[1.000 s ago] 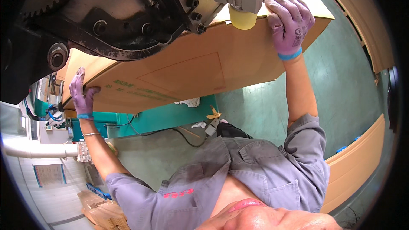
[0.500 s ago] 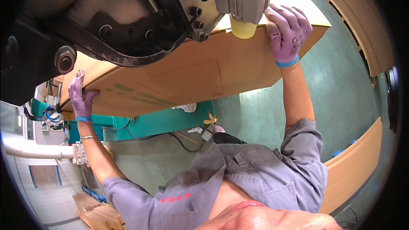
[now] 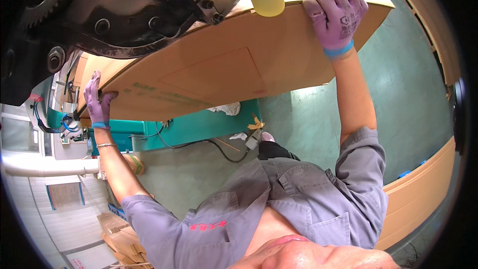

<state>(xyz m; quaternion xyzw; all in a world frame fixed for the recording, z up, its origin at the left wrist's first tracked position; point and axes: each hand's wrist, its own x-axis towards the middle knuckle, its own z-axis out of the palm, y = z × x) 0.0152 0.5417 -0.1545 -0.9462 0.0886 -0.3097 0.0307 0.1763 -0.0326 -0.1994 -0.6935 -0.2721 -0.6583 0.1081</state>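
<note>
A large brown cardboard box (image 3: 204, 77), with green print and a faint rectangular outline on its near side, hangs tilted between my gloved hands. My left hand (image 3: 99, 102) grips its left end, thumb on the near side and fingers up along the edge. At the upper right, my right hand (image 3: 338, 17) is hooked over the top edge, its fingertips on the pale upper face. Both gloves are purple with blue cuffs. A dark metal machine head (image 3: 119, 25) hides part of the box's top. Its yellow rounded tip (image 3: 268, 3) sits close to the top edge, left of my right hand.
Beneath the box runs a green machine base (image 3: 199, 124). A foot pedal (image 3: 254, 139) with a black cable rests on the floor by my shoe. Flat cardboard sheets (image 3: 423, 189) stand at the right; more cardboard (image 3: 122, 239) lies lower left, below a white pipe (image 3: 55, 166).
The view has shifted, and the machine head sits higher and further left in it. My right hand and the box's right corner are further right of the yellow tip. Both hands keep their grip.
</note>
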